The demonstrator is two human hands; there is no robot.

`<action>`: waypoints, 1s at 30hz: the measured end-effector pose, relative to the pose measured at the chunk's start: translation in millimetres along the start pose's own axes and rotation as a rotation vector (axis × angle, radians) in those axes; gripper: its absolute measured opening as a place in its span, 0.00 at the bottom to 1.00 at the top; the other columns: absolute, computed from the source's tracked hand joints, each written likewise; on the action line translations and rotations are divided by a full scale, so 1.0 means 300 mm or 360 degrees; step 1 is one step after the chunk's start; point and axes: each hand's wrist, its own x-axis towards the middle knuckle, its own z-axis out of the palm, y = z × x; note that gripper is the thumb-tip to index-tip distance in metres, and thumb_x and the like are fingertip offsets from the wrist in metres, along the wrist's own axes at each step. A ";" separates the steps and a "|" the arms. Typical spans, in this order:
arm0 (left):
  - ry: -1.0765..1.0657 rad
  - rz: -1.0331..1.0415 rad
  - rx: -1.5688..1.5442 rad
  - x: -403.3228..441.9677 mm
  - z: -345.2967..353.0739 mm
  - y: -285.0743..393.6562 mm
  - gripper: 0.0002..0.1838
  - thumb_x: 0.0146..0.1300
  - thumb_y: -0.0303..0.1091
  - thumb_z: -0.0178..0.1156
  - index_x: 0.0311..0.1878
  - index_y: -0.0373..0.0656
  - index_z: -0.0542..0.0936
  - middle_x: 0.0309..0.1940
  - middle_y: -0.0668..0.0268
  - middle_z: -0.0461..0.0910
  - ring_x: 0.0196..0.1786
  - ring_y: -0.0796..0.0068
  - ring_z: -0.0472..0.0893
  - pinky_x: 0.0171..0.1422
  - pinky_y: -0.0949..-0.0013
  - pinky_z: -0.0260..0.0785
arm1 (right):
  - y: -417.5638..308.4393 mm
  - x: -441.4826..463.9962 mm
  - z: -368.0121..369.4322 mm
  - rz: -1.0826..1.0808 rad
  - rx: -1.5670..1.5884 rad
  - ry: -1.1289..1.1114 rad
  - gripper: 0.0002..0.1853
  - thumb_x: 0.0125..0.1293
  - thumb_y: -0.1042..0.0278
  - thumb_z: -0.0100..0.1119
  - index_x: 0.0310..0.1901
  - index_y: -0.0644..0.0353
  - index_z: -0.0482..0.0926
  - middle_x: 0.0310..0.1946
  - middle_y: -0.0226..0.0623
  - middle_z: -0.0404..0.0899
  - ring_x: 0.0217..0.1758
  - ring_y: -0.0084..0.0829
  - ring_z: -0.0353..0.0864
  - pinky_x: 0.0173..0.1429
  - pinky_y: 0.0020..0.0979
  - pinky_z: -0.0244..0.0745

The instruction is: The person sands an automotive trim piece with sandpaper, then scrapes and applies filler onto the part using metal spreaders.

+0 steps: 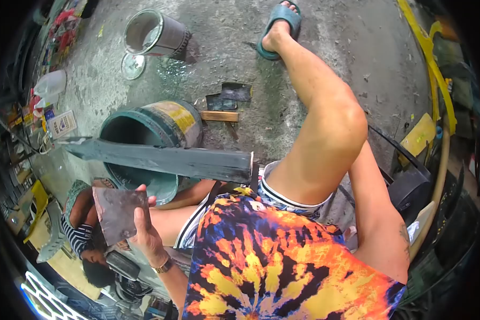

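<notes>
**Dark sheet pinched in the left, long dark piece bridging the bucket!**

And here's the left hand (149,240), thumb across the near face of a dark sheet (117,213), the other fingers tucked behind it: a firm pinch at one edge, leaving most of the broad face exposed. That edge grip probably keeps the sheet flat and easy to turn. Over on the other side, the right arm (373,186) runs down behind the raised knee (346,125); the right hand is out of sight, so I can't tell whether its fingers are wide, narrow or holding anything.

Just beyond the left fingers, the long dark piece (165,159) spans the mouth of the green bucket (149,120), one end reaching out past the rim, the other over by the lap. The bucket looks to be serving as a stand, propping the piece within easy reach. The sheet and the piece appear apart.

Now the looks! The piece is long and narrow, slate grey, tapering toward its far left end, with dull, pale scuffing along its face and a light edge at the lap end. The sheet is squarish, smoky grey-brown and blotchy, with a reddish tint down its outer edge.

Farther out from those fingers, beyond the bucket and to the right, two small dark pieces (229,96) lie overlapping on the floor (325,32), a wooden strip (219,116) just beside them.
</notes>
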 end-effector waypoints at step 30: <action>-0.0623 -0.0199 -0.0238 -0.010 0.197 -0.196 0.21 0.76 0.34 0.52 0.66 0.31 0.69 0.53 0.49 0.83 0.53 0.58 0.84 0.55 0.60 0.79 | -0.115 -0.761 -0.610 -0.0846 0.3007 0.0053 0.24 0.67 0.73 0.65 0.64 0.58 0.72 0.52 0.35 0.82 0.50 0.26 0.84 0.57 0.29 0.80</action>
